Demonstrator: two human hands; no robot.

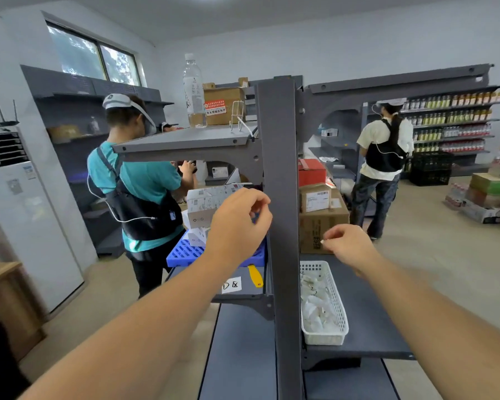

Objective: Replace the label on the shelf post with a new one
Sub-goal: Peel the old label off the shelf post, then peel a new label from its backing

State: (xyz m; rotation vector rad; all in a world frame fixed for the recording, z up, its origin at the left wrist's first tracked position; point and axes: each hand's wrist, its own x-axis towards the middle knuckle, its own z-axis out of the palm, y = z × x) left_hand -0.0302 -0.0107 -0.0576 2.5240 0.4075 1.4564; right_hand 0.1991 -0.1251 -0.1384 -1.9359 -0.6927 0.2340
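Observation:
The dark grey shelf post (283, 197) stands upright in the middle, and I see no label on its face. My left hand (240, 223) hovers at the post's left edge, fingers curled together with nothing visible in them. My right hand (350, 249) is to the right of the post, thumb and forefinger pinched on a tiny white scrap (322, 241). It is above the far end of a white basket (339, 310) that holds crumpled white paper. A white label sheet (231, 285) with black marks lies on the left shelf beside a yellow tool (255, 275).
A blue crate (185, 252) and white boxes (208, 203) sit behind my left hand. Brown cartons (324, 223) stand behind my right hand. A water bottle (194, 90) is on the upper shelf. One person stands at the left (139, 183), another at the right (384, 157).

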